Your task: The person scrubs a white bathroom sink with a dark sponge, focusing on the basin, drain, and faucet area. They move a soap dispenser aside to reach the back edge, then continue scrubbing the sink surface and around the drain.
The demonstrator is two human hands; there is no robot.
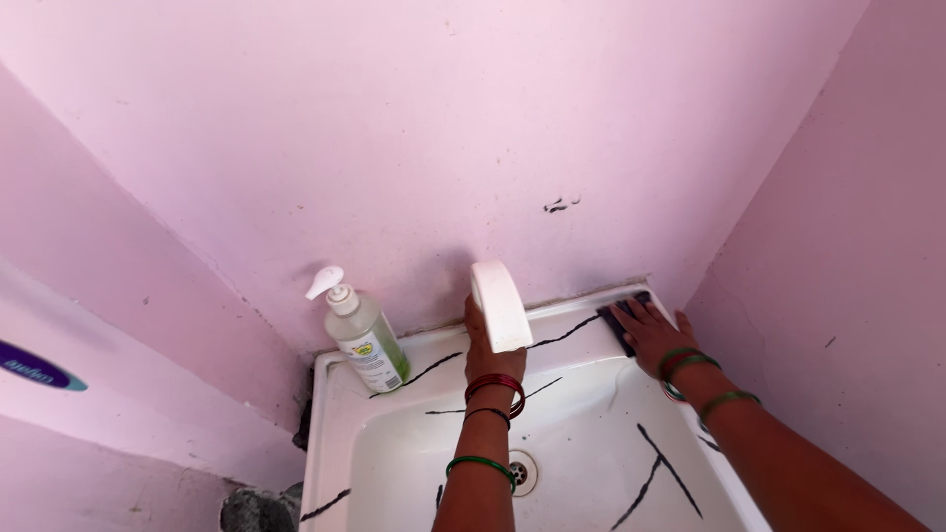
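The step in hand appears to be scrubbing the back ledge of the white sink [340,433]. The right hand [650,333] lies flat, fingers spread, pressing a dark scrub pad [625,310] onto the ledge at the 2 o'clock corner of the sink, where the two pink walls [394,128] meet. The left hand [490,347] is closed around a white oblong object [501,305], possibly a soap bar or its holder, lifted upright above the ledge at 12 o'clock. Judged from this, the next move calls for steady downward pressure and a sideways stroke along the ledge, with the lifted object kept clear. The pad is dark, flat and mostly covered by the fingers; only its far edge shows. Black streaks [670,471] cross the basin and ledge. A pump bottle [365,340] of greenish liquid stands at the 10 o'clock corner. The drain [520,473] sits at 6 o'clock.
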